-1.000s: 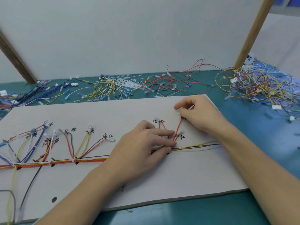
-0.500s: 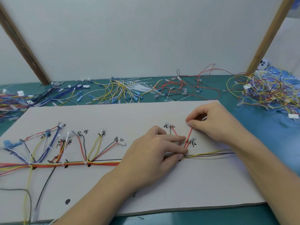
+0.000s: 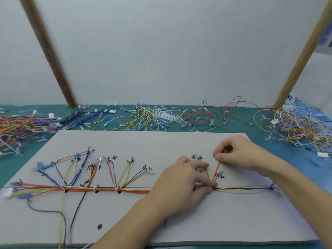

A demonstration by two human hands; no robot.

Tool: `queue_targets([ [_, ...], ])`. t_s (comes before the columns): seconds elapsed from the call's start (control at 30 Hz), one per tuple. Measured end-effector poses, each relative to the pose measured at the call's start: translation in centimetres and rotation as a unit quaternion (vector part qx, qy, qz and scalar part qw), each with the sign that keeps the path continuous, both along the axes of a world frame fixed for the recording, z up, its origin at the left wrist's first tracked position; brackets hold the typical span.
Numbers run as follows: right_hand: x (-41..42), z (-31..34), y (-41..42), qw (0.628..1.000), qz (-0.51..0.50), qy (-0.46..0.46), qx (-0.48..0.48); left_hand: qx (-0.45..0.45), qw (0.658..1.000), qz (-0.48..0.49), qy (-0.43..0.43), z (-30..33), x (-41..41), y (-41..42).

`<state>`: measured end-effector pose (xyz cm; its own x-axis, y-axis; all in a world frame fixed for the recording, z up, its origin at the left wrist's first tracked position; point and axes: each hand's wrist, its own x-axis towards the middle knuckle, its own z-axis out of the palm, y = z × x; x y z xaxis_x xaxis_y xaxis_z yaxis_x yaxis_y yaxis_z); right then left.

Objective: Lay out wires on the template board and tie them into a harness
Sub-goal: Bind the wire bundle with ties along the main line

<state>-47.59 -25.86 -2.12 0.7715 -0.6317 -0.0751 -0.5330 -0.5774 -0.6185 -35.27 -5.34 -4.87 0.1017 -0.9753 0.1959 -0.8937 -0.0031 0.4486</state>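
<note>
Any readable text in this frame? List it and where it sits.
All is handwritten ink on the template board:
"棕红", at the branch above the left hand.
"红", below the right hand.
"棕", second of a pair; its first character is blurred.
Other branch labels further left: too blurred to read.

Bare board (image 3: 224, 218) lies open at 6 o'clock, below the wire bundle (image 3: 107, 189). At 12 o'clock, loose wires (image 3: 149, 117) crowd the bench (image 3: 255, 130); a tangled pile (image 3: 298, 126) blocks 2 o'clock.
</note>
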Motion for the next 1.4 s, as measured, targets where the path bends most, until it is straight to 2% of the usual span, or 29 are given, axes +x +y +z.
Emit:
queue_targets([
  [0.1, 0.9, 2.5, -0.7, 0.992, 0.051, 0.113, 0.022, -0.017, 1.0, -0.006, 0.005, -0.1, 0.0, 0.3],
  [0.17, 2.8, 4.4, -1.5, 0.985, 0.068, 0.159, 0.002, -0.037, 0.999, -0.003, 0.026, -0.1, 0.1, 0.3],
  [0.3, 8.5, 4.9, -3.1, 0.991, 0.023, 0.092, -0.096, -0.057, 0.997, 0.004, 0.055, -0.3, 0.4, 0.5],
  [0.43, 12.3, 2.2, -4.3, 0.98, 0.024, 0.095, -0.174, -0.071, 0.995, 0.008, 0.063, -0.6, 0.5, 0.5],
  [0.67, 13.9, 0.5, -6.4, 0.966, 0.078, 0.13, -0.212, -0.098, 0.993, 0.009, 0.058, -0.8, 0.5, 0.3],
  [0.9, 14.6, -0.2, -7.6, 0.968, 0.077, 0.117, -0.209, -0.091, 0.994, 0.013, 0.055, -0.6, 0.4, 0.2],
  [1.1, 14.4, 0.4, -7.8, 0.929, 0.167, 0.147, -0.296, -0.086, 0.995, 0.016, 0.053, -0.6, 0.3, 0.3],
  [1.27, 15.0, 0.3, -7.8, 0.869, 0.207, 0.232, -0.386, -0.079, 0.995, 0.02, 0.054, -0.4, 0.3, 0.2],
  [1.33, 15.1, 0.1, -8.0, 0.881, 0.219, 0.205, -0.366, -0.076, 0.995, 0.02, 0.054, -0.4, 0.3, 0.3],
  [1.4, 15.0, 0.2, -8.1, 0.933, 0.194, 0.112, -0.282, -0.074, 0.995, 0.019, 0.056, -0.4, 0.4, 0.3],
])
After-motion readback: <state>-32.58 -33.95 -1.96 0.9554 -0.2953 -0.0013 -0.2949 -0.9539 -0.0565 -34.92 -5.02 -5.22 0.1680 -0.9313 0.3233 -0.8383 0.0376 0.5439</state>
